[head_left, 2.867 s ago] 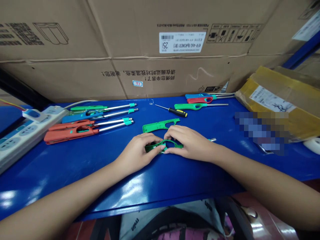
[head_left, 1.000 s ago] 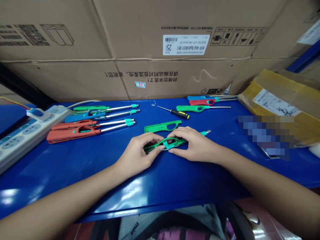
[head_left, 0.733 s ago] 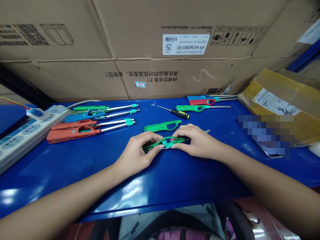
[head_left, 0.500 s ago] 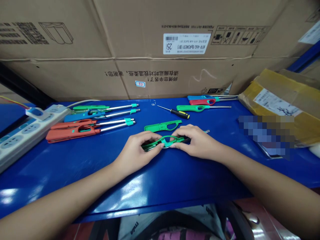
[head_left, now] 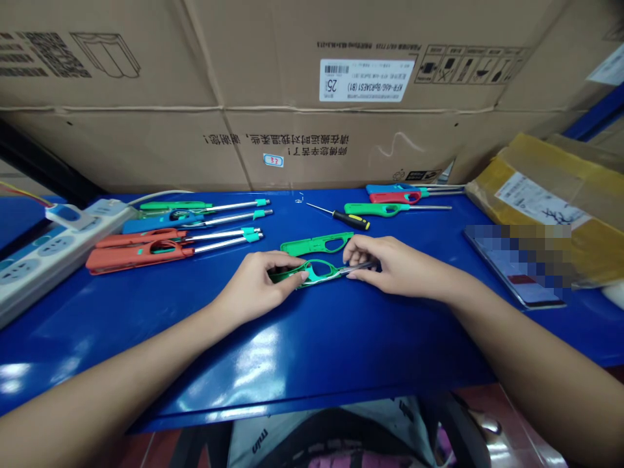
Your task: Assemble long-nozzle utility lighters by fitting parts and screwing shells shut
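A green plastic lighter body with a teal trigger (head_left: 316,270) is being held at the middle of the blue surface (head_left: 146,312). It is being pinched at its left end by the curled fingers of the left hand (head_left: 258,283) and at its right end by those of the right hand (head_left: 390,263), palms down.

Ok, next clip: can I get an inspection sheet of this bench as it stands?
Surface: glossy blue table, glare patches near the front edge.
Job's things: green lighter low on the table between the hands; green shell half loose just behind it.
Clutter: screwdriver; row of red, blue and green lighters at left; three more lighters at back right; blurred flat device.
Hands: left hand grips the lighter's handle end; right hand pinches its nozzle end.
Cables: white cable from power strip.
Surroundings: cardboard boxes behind; taped parcel at right.
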Motion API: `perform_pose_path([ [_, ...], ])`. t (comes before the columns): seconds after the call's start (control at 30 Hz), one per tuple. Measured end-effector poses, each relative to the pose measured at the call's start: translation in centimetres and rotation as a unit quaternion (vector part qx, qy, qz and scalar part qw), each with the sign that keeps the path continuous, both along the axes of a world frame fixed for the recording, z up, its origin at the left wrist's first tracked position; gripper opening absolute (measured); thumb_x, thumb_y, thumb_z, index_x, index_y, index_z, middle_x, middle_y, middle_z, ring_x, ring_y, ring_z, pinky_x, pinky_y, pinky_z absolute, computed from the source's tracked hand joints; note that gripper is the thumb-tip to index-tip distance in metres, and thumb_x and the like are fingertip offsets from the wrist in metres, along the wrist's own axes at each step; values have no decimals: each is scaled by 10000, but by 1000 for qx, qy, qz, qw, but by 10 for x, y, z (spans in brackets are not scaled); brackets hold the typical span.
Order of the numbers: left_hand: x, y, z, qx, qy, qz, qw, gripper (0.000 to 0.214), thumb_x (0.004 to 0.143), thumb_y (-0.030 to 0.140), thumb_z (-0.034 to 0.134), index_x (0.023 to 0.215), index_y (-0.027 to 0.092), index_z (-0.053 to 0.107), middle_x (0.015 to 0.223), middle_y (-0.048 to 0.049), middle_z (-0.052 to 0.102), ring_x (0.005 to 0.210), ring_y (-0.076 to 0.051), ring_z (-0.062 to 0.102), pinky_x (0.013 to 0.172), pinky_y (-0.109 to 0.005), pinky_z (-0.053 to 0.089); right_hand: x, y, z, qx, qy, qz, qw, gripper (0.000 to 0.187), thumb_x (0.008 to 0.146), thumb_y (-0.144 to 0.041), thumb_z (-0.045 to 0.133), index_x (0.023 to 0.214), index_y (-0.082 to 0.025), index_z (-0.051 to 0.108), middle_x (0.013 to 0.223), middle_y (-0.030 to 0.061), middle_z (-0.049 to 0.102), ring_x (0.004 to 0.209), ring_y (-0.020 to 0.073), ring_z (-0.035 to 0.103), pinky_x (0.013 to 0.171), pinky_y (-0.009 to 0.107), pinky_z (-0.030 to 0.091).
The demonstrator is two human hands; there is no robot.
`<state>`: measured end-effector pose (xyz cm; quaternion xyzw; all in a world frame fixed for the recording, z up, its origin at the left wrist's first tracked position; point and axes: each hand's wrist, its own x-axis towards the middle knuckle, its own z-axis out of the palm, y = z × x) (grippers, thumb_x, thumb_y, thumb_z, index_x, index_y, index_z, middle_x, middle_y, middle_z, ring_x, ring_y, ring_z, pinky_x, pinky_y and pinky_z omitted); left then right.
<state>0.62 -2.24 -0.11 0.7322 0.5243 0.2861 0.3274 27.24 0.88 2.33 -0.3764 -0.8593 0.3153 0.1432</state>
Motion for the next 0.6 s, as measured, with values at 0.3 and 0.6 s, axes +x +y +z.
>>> perform_pose_path([
  [0.3,1,-2,1,20,4,-29,999,288,848,402,697,1055,236,808,935,-67,759,834,-224,681,737,-342,529,0,0,-1,18,-5,21,1000,102,907,-293,651,918,-200,611,910,32,676,797,165,590,693,281,447],
  [0.6,0,-1,-1,29,9,-45,999,288,860,399,684,1046,218,808,885,-56,683,755,-184,640,692,-322,515,1,6,-3,53,15,33,998,154,927,-300,652,826,-185,671,858,43,704,773,171,627,710,287,454],
])
